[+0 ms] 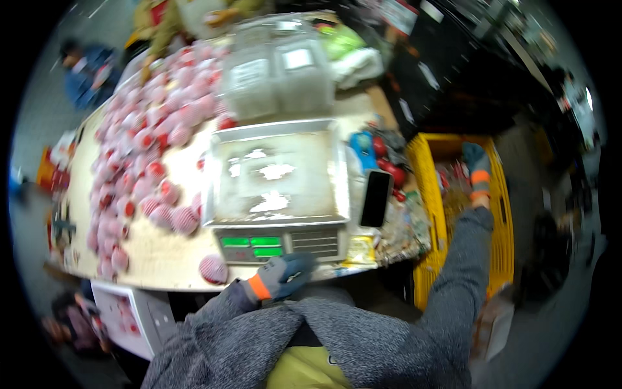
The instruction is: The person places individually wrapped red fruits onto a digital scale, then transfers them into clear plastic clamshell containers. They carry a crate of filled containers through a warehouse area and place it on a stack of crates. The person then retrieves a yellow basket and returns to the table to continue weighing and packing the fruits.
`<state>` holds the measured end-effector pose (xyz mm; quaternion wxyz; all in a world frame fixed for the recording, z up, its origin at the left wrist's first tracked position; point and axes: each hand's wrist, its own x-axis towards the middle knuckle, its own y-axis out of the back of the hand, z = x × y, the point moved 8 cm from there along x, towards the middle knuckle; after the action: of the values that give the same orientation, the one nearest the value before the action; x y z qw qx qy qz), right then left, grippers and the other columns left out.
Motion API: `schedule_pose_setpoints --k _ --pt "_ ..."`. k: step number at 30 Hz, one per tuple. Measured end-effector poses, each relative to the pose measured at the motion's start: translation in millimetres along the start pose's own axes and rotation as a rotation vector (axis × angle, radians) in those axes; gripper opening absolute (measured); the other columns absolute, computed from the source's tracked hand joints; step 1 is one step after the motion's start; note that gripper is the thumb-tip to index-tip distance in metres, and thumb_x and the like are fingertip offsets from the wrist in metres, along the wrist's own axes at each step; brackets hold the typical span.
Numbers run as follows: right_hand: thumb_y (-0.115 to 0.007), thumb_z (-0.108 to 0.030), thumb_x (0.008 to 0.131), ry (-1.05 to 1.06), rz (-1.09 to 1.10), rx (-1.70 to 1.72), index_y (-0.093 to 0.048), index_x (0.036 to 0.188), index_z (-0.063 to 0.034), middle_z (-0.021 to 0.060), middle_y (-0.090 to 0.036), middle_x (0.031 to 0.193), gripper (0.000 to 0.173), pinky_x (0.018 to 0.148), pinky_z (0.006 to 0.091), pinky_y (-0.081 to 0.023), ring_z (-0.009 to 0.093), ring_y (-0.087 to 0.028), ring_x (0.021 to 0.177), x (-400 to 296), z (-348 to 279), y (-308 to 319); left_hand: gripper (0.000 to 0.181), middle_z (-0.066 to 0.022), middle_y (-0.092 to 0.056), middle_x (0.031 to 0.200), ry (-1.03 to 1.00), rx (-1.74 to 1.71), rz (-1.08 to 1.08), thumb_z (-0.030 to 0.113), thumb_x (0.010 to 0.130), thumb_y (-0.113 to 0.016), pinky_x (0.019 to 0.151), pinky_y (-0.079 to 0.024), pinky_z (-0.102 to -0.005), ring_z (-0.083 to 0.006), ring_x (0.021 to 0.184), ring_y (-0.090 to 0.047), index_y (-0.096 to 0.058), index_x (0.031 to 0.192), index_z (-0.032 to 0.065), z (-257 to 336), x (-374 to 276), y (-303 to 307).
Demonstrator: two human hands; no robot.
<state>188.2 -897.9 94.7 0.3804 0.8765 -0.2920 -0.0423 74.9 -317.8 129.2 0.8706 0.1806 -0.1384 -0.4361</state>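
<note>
My left hand [288,275], in a grey glove with an orange cuff band, is at the table's front edge, just below the scale's display panel [252,247]. Its fingers are loosely extended and blurred, and I see nothing held. The bench scale [277,180] carries a bare metal tray with worn, shiny patches. To the right, my right hand [476,160], gloved alike, reaches into a yellow plastic crate [427,194]. Red items and brownish material lie in the crate. Blur hides whether those fingers grip anything. One round fruit in a pink foam net [213,269] sits left of my left hand.
Many net-wrapped red fruits [146,141] cover the table's left side. Stacked clear plastic boxes [277,73] stand behind the scale. A phone [376,198], a yellow packet [359,251] and litter lie at right. A white box [129,313] stands below the table. Other people work nearby.
</note>
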Motion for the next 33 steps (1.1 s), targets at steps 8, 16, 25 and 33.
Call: schedule_pose_setpoints --k 8,16,25,33 --pt "-0.05 -0.012 0.09 0.724 -0.413 0.515 -0.052 0.121 0.0022 0.0076 -0.061 0.108 0.034 0.08 0.0253 -0.047 0.014 -0.058 0.092 -73 -366 -158 0.027 -0.0192 -0.058 0.104 -0.052 0.1 0.247 0.009 0.083 -0.059 0.075 -0.049 -0.0362 -0.0324 0.09 -0.06 -0.056 0.108 -0.0005 16 -67 65" --pt "-0.036 -0.038 0.091 0.945 -0.423 -0.185 -0.053 0.119 -0.003 0.0184 -0.053 0.123 0.048 0.097 0.0385 -0.037 0.032 -0.048 0.115 -60 -492 -360 0.023 -0.0173 -0.061 0.099 0.14 0.217 0.695 0.003 0.08 -0.06 0.075 -0.05 -0.0334 -0.0279 0.087 -0.062 -0.059 0.103 -0.0005 -25 -182 125" --pt "-0.04 -0.053 0.084 0.738 -0.639 -0.501 -0.065 0.104 -0.0175 0.0113 -0.062 0.108 0.048 0.098 0.0417 -0.031 0.029 -0.056 0.105 -14 -469 -436 0.02 -0.0153 -0.062 0.098 0.342 0.078 0.804 0.009 0.082 -0.06 0.072 -0.051 -0.0313 -0.0243 0.084 -0.063 -0.059 0.1 0.0008 -69 -210 131" --pt "-0.045 -0.044 0.085 0.736 -0.511 -0.087 -0.068 0.095 -0.0156 0.0101 -0.066 0.094 0.038 0.093 0.0401 -0.037 0.029 -0.06 0.093 10 -453 -433 0.021 -0.0156 -0.063 0.098 0.231 0.136 0.679 0.006 0.08 -0.061 0.073 -0.051 -0.0337 -0.028 0.087 -0.063 -0.059 0.1 0.0026 -53 -154 149"
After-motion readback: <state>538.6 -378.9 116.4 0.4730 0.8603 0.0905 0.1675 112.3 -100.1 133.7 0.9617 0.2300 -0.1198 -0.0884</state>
